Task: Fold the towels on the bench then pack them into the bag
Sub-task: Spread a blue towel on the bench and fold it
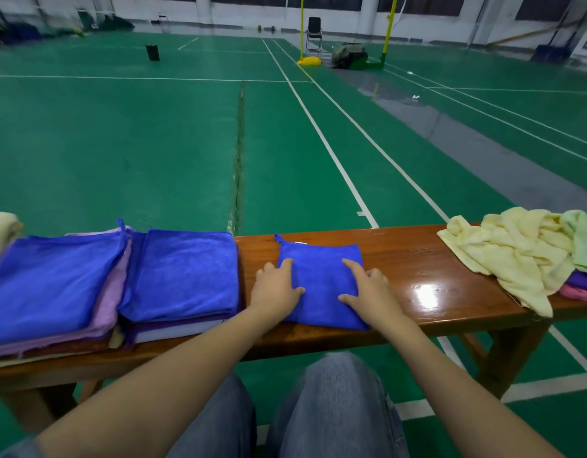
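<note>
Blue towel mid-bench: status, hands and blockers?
Left hand and right hand flat, pressing the folded blue towel. Unfolded pile lies at right. No bag in view.

L hand (275,292) & R hand (368,290) flat, palms down, arms fwd.

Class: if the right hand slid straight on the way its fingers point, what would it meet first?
The right hand would cross more of the folded blue towel, then probably bare bench; nothing else seems in line.

Indoor sports hall: green court floor (153,143) with white lines (322,140), yellow net posts (389,24).
</note>
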### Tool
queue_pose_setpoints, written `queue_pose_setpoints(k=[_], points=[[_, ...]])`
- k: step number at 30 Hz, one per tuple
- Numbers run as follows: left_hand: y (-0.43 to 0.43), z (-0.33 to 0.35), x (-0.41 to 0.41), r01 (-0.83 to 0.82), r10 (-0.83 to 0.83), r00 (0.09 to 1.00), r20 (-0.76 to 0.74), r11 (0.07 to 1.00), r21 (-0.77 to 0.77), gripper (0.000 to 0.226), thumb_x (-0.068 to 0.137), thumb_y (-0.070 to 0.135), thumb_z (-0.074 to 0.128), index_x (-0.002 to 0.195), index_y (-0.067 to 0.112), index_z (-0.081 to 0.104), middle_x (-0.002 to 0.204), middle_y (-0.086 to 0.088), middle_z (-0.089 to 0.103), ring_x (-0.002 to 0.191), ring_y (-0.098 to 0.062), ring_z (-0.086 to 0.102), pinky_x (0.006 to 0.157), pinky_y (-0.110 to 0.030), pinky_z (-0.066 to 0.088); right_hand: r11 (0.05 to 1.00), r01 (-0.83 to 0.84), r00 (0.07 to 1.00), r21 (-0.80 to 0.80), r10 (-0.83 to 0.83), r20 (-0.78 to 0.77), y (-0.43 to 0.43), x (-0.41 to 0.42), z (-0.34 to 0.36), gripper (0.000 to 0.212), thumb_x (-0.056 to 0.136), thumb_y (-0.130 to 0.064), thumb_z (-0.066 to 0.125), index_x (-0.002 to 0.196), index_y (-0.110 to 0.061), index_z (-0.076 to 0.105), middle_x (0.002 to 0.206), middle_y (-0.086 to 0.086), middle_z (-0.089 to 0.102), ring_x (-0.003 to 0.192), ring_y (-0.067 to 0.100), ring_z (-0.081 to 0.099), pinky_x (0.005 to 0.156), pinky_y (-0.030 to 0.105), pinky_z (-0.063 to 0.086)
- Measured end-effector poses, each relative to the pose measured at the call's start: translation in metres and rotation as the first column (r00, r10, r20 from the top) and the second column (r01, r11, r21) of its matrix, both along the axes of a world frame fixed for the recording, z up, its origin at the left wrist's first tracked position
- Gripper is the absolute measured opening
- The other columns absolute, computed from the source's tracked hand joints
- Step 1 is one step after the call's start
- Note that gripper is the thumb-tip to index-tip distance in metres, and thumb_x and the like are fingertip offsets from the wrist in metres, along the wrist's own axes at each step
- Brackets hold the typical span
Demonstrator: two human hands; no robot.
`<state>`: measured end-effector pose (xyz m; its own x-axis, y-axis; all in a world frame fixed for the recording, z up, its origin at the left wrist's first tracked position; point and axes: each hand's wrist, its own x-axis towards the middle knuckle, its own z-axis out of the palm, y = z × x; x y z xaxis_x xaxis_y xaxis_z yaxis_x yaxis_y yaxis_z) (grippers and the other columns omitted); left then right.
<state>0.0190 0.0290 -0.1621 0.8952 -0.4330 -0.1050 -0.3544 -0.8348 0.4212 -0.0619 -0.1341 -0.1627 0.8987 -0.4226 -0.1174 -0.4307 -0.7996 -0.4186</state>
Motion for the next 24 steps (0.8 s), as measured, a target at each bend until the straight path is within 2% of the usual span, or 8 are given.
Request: queue_pose_setpoints(k=[3, 5, 8, 11, 13, 17, 20, 24], points=[[-0.004, -0.001, 0.001, -0.041, 0.039, 0.997, -0.070, 0.999, -0.017, 0.060, 0.089, 0.038, 0.060, 0.140, 0.023, 0.031, 0.132, -0.017, 0.037, 0.115, -0.033, 0.045, 0.092, -0.037, 0.041, 1.000, -0.005, 0.999, 0.022, 0.005, -0.034, 0.006, 0.003, 0.002, 0.071, 0.092, -0.027, 0.059, 0.149, -0.030, 0.016, 0.134, 0.016, 0.031, 0.119, 0.029, 0.041, 0.100, 0.034, 0.038], [-0.005, -0.003, 0.004, -0.051, 0.033, 0.989, -0.142, 0.991, -0.127, 0.059, 0.087, 0.035, 0.062, 0.140, 0.028, 0.035, 0.133, -0.015, 0.044, 0.114, -0.031, 0.047, 0.089, -0.035, 0.042, 0.994, 0.016, 1.000, 0.112, -0.014, -0.018, 0.007, 0.005, 0.001, 0.069, 0.091, -0.020, 0.060, 0.147, -0.029, 0.021, 0.133, 0.014, 0.028, 0.107, 0.027, 0.048, 0.097, 0.032, 0.043], [-0.006, -0.003, 0.004, -0.013, -0.021, 0.989, -0.149, 0.975, -0.223, 0.045, 0.088, 0.028, 0.060, 0.132, 0.031, 0.048, 0.131, -0.005, 0.053, 0.102, -0.024, 0.056, 0.086, -0.032, 0.046, 0.974, 0.035, 0.999, 0.223, -0.037, 0.004, 0.006, 0.007, 0.001, 0.064, 0.086, -0.011, 0.063, 0.141, -0.027, 0.034, 0.131, 0.014, 0.028, 0.093, 0.026, 0.050, 0.087, 0.027, 0.044], [-0.007, -0.004, 0.004, -0.010, -0.028, 0.990, -0.140, 0.965, -0.262, 0.044, 0.088, 0.020, 0.060, 0.131, 0.026, 0.052, 0.131, -0.005, 0.045, 0.113, -0.023, 0.051, 0.093, -0.028, 0.041, 0.952, 0.060, 0.998, 0.300, -0.055, -0.027, 0.001, 0.007, 0.002, 0.066, 0.078, -0.010, 0.073, 0.137, -0.020, 0.045, 0.135, 0.013, 0.029, 0.114, 0.030, 0.048, 0.095, 0.027, 0.039], [-0.008, -0.002, 0.005, -0.013, -0.048, 0.981, -0.189, 0.951, -0.308, 0.052, 0.086, 0.013, 0.063, 0.135, 0.019, 0.048, 0.134, -0.006, 0.038, 0.121, -0.023, 0.046, 0.095, -0.024, 0.038, 0.942, 0.048, 0.999, 0.331, -0.041, -0.027, -0.002, 0.005, 0.002, 0.071, 0.075, -0.009, 0.076, 0.139, -0.012, 0.045, 0.137, 0.011, 0.030, 0.122, 0.027, 0.042, 0.100, 0.027, 0.035], [-0.006, 0.005, 0.004, 0.004, -0.117, 0.955, -0.274, 0.924, -0.382, 0.071, 0.081, 0.009, 0.070, 0.144, 0.014, 0.036, 0.147, -0.003, 0.022, 0.132, -0.022, 0.033, 0.103, -0.026, 0.033, 0.916, 0.029, 0.997, 0.401, -0.053, 0.050, -0.003, -0.005, 0.010, 0.076, 0.074, -0.002, 0.075, 0.141, -0.006, 0.041, 0.141, 0.009, 0.030, 0.127, 0.024, 0.038, 0.101, 0.027, 0.035], [0.001, 0.018, 0.002, 0.055, -0.160, 0.962, -0.221, 0.908, -0.416, 0.079, 0.080, 0.010, 0.072, 0.147, 0.012, 0.029, 0.149, 0.000, 0.015, 0.136, -0.020, 0.027, 0.108, -0.028, 0.034, 0.915, -0.017, 0.991, 0.402, -0.038, 0.128, 0.002, -0.007, 0.026, 0.075, 0.075, -0.001, 0.073, 0.142, -0.008, 0.040, 0.143, 0.008, 0.029, 0.129, 0.023, 0.036, 0.100, 0.028, 0.036], [0.027, 0.046, 0.008, 0.060, -0.137, 0.980, -0.145, 0.895, -0.442, 0.084, 0.078, 0.011, 0.074, 0.148, 0.012, 0.026, 0.150, -0.005, 0.012, 0.138, -0.020, 0.023, 0.109, -0.026, 0.029, 0.911, -0.086, 0.978, 0.403, -0.001, 0.211, 0.021, 0.001, 0.058, 0.075, 0.076, -0.001, 0.073, 0.142, -0.008, 0.038, 0.143, 0.008, 0.029, 0.129, 0.023, 0.036, 0.102, 0.030, 0.038]])
